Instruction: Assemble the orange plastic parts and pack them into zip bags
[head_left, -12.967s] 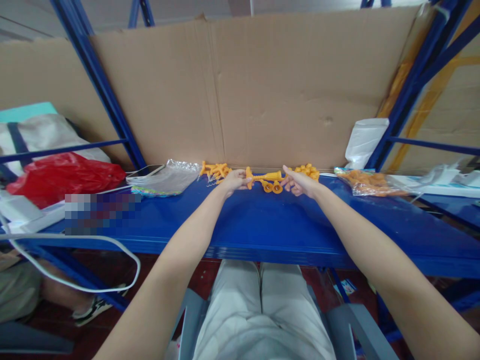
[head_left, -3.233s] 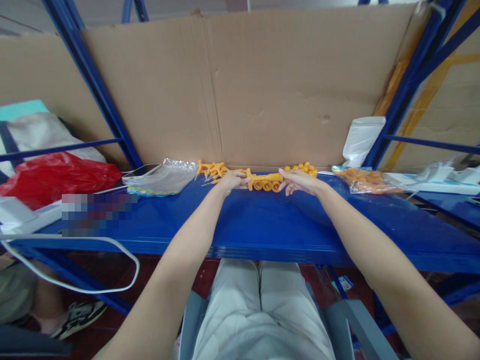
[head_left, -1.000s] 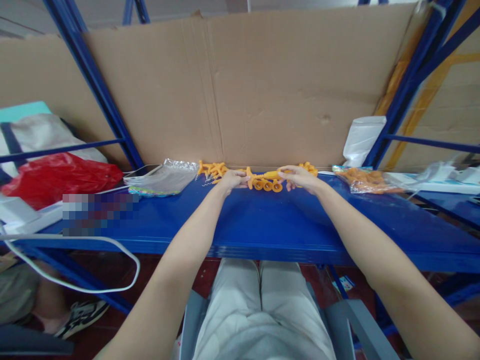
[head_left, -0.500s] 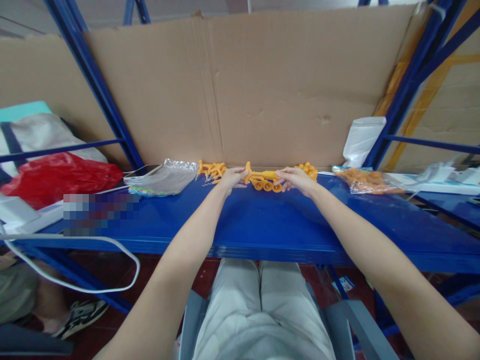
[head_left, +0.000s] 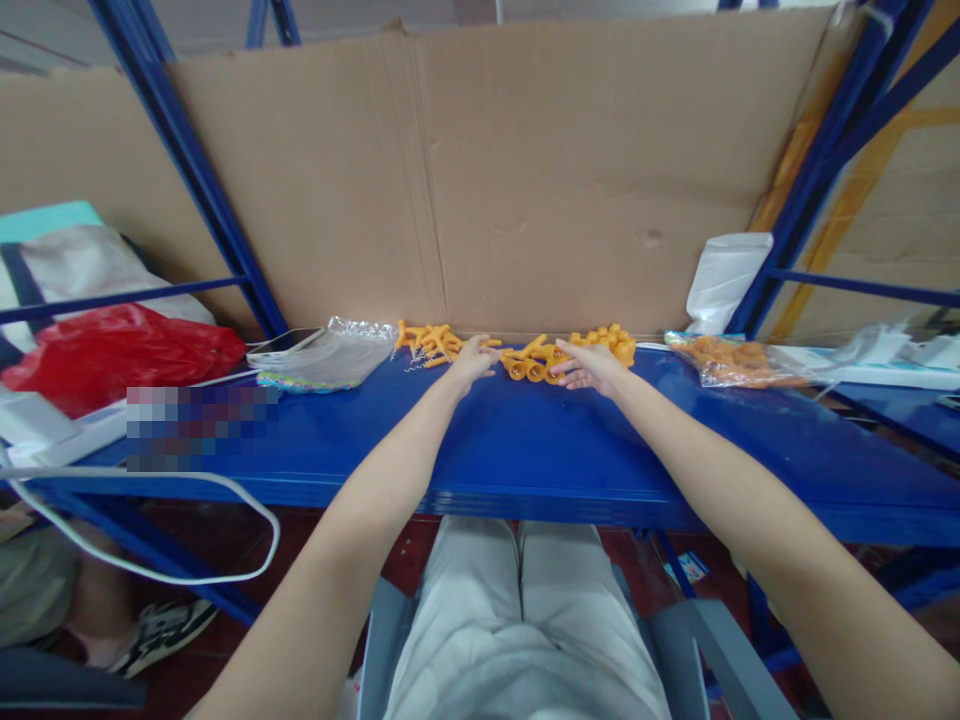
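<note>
My left hand [head_left: 474, 364] is over the back of the blue table, its fingers stretched to the right. An orange tip shows beside its fingers; what it belongs to is hidden. Just left of it lie several orange corkscrews [head_left: 429, 340] with bare metal spirals. My right hand [head_left: 594, 366] hovers with thumb and fingers apart, close to a row of orange round-ended pieces [head_left: 535, 371] whose hollow ends face me. Behind that row slants an orange branched piece [head_left: 534, 347]. More orange plastic pieces [head_left: 619, 342] are heaped behind my right hand.
A clear bag of orange parts [head_left: 724, 360] lies to the right, near a white power strip [head_left: 900, 370]. Leftward are clear plastic bags [head_left: 349, 352], a phone [head_left: 289, 343] and a red bag [head_left: 124, 358]. Cardboard [head_left: 525, 180] stands along the back; blue posts [head_left: 187, 170] flank the table.
The corkscrew stretched between my hands has gone from that position. My left hand has moved slightly right, and the right hand's fingers have spread. A branched orange piece now shows between them.
</note>
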